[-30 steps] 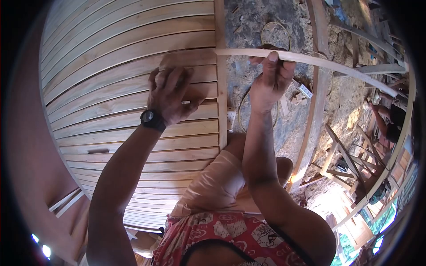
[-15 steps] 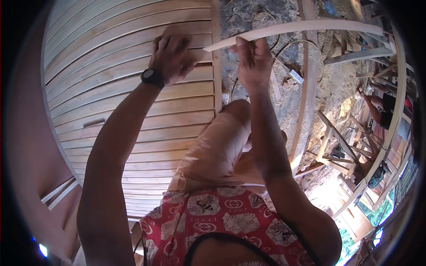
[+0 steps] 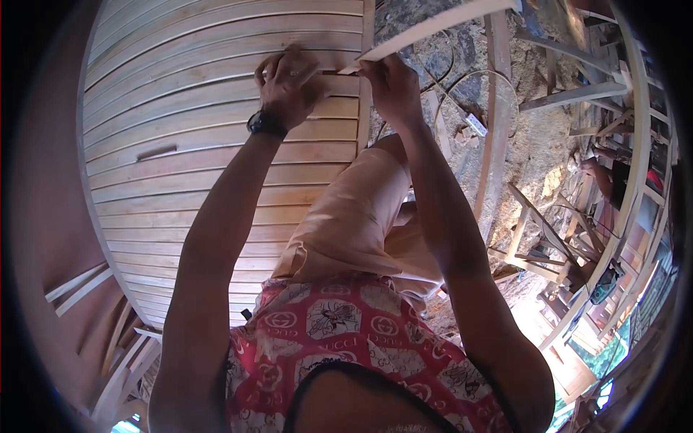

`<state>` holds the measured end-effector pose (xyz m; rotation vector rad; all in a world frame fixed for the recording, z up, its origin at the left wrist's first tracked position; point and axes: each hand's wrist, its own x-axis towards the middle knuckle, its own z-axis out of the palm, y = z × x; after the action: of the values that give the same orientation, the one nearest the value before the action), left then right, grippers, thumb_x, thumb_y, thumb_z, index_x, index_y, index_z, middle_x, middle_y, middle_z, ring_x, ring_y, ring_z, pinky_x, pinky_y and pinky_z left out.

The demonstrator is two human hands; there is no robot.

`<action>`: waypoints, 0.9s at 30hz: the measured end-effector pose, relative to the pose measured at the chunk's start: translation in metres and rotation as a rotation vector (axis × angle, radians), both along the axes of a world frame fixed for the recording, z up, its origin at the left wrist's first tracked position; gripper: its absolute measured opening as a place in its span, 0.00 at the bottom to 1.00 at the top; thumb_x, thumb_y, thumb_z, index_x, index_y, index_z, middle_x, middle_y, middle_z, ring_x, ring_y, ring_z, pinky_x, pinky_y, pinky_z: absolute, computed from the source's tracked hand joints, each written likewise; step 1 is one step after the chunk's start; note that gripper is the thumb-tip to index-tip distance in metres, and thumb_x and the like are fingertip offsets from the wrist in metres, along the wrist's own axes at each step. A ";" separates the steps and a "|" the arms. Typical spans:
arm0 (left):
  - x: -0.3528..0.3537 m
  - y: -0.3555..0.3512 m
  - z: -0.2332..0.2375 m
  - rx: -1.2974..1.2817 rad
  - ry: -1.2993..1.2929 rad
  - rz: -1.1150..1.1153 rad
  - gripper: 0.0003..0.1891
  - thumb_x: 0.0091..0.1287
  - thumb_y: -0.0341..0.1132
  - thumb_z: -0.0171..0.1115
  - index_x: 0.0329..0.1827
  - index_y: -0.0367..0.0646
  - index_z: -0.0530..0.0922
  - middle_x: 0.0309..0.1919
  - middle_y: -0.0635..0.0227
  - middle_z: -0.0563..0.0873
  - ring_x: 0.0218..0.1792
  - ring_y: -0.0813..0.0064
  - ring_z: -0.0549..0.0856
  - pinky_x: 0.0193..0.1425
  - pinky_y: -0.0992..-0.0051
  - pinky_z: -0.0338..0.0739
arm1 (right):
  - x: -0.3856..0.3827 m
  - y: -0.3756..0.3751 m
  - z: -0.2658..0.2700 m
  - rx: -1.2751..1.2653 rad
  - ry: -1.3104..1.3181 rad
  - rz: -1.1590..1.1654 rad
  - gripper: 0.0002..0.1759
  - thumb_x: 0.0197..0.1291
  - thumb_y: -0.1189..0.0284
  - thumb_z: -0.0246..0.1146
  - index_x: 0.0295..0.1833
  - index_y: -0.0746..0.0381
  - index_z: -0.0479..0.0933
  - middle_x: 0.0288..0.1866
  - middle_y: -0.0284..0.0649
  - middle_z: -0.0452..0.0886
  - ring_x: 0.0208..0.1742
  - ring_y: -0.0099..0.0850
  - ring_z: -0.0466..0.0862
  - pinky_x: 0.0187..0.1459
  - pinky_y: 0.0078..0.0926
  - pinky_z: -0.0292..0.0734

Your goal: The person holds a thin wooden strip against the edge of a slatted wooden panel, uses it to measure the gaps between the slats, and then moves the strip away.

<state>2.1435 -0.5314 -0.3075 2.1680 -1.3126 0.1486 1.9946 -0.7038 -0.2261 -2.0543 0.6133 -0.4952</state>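
Head view: near one o'clock, the right hand pinches a thin wooden strip near its end, fingers closed; at eleven, the left hand is half-curled over the slatted wooden panel (blurred; I cannot tell its hold).

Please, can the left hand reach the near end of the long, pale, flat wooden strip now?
Probably yes: the left hand is close to that end of the long, pale, flat wooden strip, with nothing visible between; whether the hand is free is unclear.
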 end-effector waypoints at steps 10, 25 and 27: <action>-0.003 0.002 -0.006 0.024 0.041 0.023 0.24 0.57 0.55 0.82 0.57 0.66 0.91 0.71 0.71 0.82 0.77 0.59 0.74 0.81 0.41 0.55 | 0.011 0.005 -0.007 -0.042 -0.075 -0.004 0.07 0.74 0.73 0.65 0.51 0.66 0.81 0.37 0.52 0.91 0.41 0.45 0.94 0.41 0.39 0.85; -0.013 -0.001 -0.009 0.112 -0.017 0.061 0.20 0.65 0.57 0.74 0.57 0.64 0.91 0.72 0.68 0.82 0.77 0.56 0.74 0.81 0.39 0.55 | 0.009 0.002 0.001 -0.053 0.114 -0.024 0.16 0.71 0.73 0.68 0.61 0.64 0.83 0.42 0.44 0.93 0.44 0.32 0.94 0.48 0.31 0.87; -0.015 -0.002 -0.013 0.090 -0.026 0.070 0.19 0.65 0.56 0.74 0.56 0.63 0.91 0.71 0.68 0.83 0.77 0.56 0.74 0.81 0.39 0.55 | 0.008 0.003 0.000 -0.067 0.122 -0.022 0.16 0.71 0.73 0.68 0.62 0.64 0.83 0.42 0.45 0.93 0.44 0.33 0.94 0.48 0.32 0.87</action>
<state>2.1286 -0.5331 -0.3202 2.2961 -1.2803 0.1489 2.0029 -0.7010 -0.2261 -2.1557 0.7005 -0.4096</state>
